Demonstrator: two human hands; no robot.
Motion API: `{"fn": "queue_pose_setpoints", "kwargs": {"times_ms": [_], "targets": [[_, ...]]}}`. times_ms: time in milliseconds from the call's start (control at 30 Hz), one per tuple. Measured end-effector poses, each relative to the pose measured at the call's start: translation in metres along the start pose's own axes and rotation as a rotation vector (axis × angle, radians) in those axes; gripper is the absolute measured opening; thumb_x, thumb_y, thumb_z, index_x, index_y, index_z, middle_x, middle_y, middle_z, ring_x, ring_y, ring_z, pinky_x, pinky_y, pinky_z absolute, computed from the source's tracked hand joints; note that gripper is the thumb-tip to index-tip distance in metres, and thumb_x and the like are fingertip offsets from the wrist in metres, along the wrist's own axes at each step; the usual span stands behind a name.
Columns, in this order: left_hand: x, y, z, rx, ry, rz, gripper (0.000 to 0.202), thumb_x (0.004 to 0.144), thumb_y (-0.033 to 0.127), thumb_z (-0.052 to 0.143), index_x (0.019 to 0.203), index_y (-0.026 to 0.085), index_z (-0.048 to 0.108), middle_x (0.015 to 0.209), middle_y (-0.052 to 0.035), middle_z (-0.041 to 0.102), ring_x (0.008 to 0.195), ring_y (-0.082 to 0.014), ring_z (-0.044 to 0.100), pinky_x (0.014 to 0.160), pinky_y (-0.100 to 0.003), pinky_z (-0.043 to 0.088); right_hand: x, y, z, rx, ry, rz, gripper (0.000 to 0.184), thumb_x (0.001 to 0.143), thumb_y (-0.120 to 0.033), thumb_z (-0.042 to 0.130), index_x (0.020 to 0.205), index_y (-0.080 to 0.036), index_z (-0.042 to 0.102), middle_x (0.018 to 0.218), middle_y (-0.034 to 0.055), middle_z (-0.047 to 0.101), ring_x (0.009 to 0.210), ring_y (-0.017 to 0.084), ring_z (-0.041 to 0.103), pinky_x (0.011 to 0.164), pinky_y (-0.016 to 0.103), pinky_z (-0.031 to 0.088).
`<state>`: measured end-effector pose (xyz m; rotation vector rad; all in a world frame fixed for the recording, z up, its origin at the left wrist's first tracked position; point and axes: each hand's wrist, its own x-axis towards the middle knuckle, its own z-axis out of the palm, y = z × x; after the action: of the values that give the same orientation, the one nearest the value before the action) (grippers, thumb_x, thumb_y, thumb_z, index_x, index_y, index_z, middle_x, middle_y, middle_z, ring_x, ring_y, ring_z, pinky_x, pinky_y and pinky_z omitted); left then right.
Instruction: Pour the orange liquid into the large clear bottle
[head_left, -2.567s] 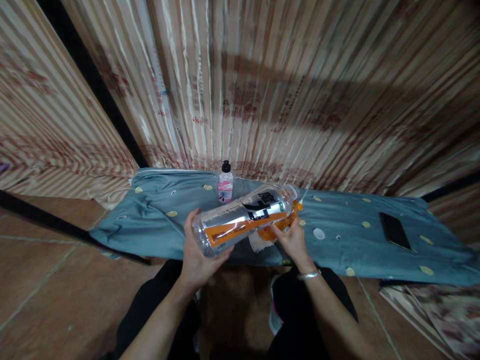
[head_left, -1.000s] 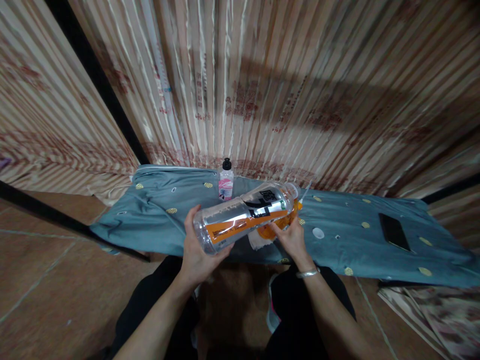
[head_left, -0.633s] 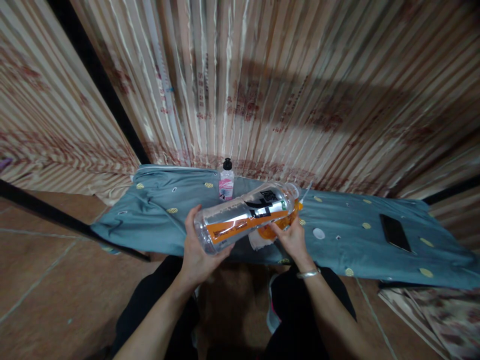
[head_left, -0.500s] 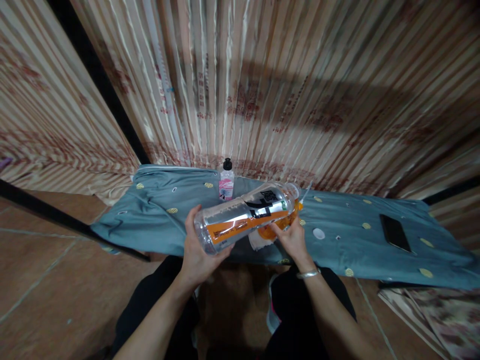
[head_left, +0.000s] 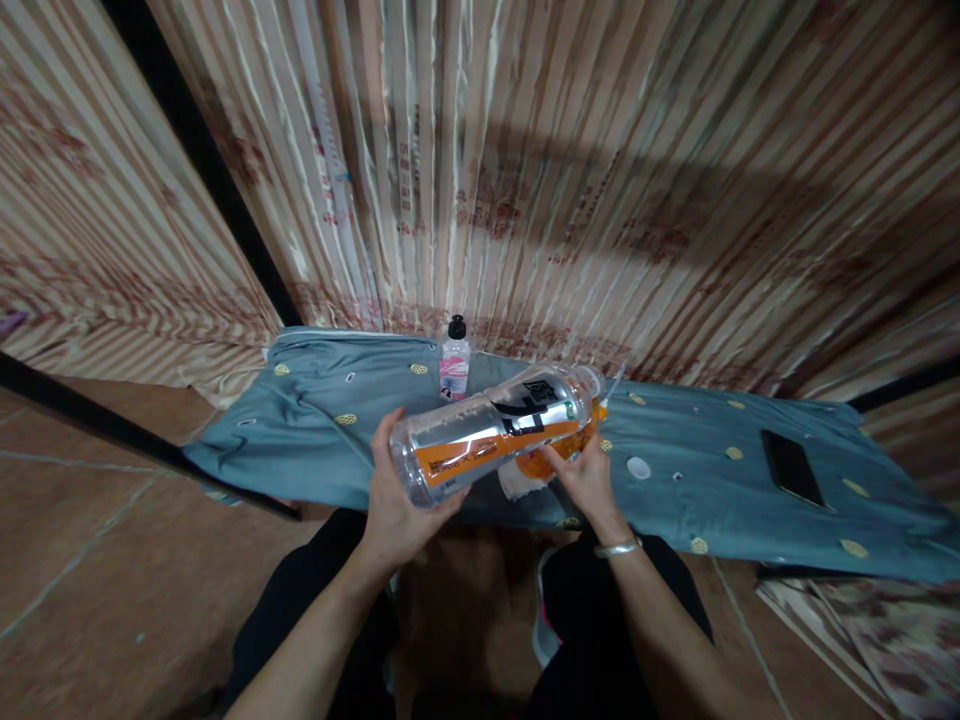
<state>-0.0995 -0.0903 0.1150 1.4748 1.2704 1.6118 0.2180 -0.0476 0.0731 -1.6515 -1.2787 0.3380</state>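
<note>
My left hand [head_left: 394,510] grips the base of a large clear plastic bottle [head_left: 491,432] with an orange and black label. The bottle lies tilted, its open neck pointing up and to the right. My right hand [head_left: 585,480] is closed under the bottle's upper part, fingers pinched on an orange thing [head_left: 544,462] that the bottle mostly hides. A white bottle cap [head_left: 638,467] lies on the blue-grey cloth [head_left: 697,480] just right of my right hand. A silver bracelet sits on my right wrist.
A small bottle with a pink label and black cap [head_left: 454,362] stands at the cloth's back edge. A black phone [head_left: 793,468] lies at the right on the cloth. Striped curtains hang behind. Brown floor tiles spread to the left.
Hands and bottle hold nearly the same pose throughout; only the view has shifted slightly.
</note>
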Motion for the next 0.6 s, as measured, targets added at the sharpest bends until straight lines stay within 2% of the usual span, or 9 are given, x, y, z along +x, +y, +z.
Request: {"fn": "queue_pose_setpoints", "kwargs": {"times_ms": [167,433,600], "targets": [[0.0002,0.0000,0.0014,0.024,-0.008,0.035,0.117,0.076,0.051,0.114,0.172,0.039,0.048,0.120,0.0034,0.078,0.095,-0.0277,0.087,0.090,-0.047,0.081,0.0003,0.0030,0.0010,0.011,0.005,-0.026,0.109,0.077,-0.111,0.087,0.140,-0.023,0.075,0.130,0.0281,0.096,0.121,0.054,0.094,0.103,0.068,0.078],[-0.0007,-0.0036,0.0023,0.051,-0.013,0.055,0.121,0.075,0.048,0.115,0.174,0.037,0.046,0.121,0.0028,0.078,0.096,-0.0278,0.088,0.092,-0.046,0.081,0.0002,0.0021,-0.0009,0.022,0.003,-0.032,0.112,0.077,-0.113,0.087,0.142,-0.022,0.075,0.136,0.0299,0.095,0.127,0.055,0.093,0.108,0.070,0.077],[-0.0013,-0.0072,0.0027,0.062,-0.017,0.073,0.122,0.077,0.050,0.115,0.176,0.039,0.044,0.122,0.0033,0.078,0.097,-0.0275,0.087,0.093,-0.047,0.081,0.0005,0.0054,-0.0001,-0.005,0.004,-0.047,0.117,0.078,-0.117,0.084,0.144,-0.021,0.074,0.131,0.0292,0.095,0.120,0.054,0.093,0.104,0.068,0.078]]}}
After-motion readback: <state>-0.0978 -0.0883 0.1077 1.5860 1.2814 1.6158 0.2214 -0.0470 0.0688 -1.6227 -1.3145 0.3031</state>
